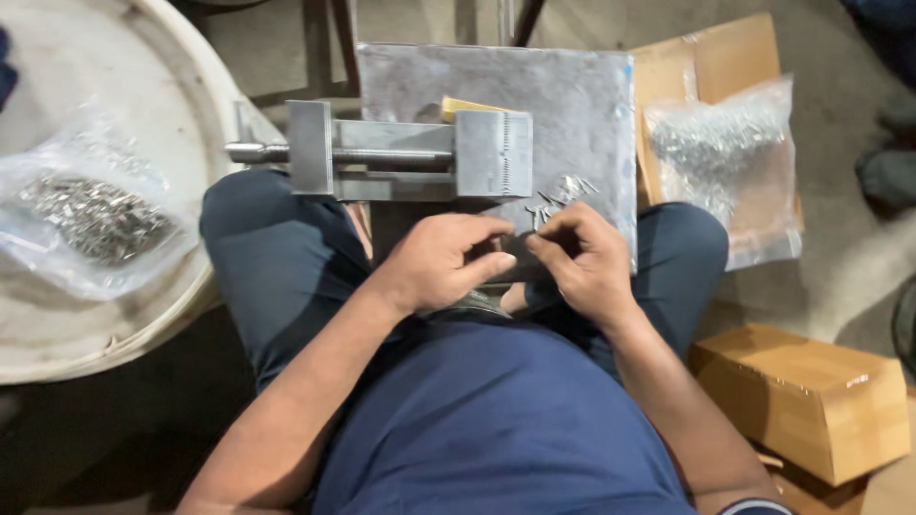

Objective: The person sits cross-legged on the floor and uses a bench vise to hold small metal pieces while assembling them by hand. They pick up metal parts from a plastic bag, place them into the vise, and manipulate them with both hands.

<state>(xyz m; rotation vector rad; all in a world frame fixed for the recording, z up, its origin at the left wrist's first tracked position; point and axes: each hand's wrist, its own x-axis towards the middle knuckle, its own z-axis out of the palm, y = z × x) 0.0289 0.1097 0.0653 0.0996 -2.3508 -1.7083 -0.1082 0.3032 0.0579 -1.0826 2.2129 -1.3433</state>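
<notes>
My left hand (447, 256) and my right hand (584, 256) meet over my lap at the near edge of a grey metal plate (534, 86). Their fingertips pinch together around a small metal part that is too tiny to make out. A little heap of small shiny metal pieces (561, 195) lies on the plate just beyond my right hand. A steel vise (401, 151) with a screw handle sits across the plate's left side, a yellow piece (469, 106) behind its jaw.
A clear bag of metal parts (91, 215) rests on a round white drum lid (181, 86) at left. Another clear bag of parts (730, 153) lies on flattened cardboard (711, 62) at right. A closed cardboard box (806, 396) stands by my right leg.
</notes>
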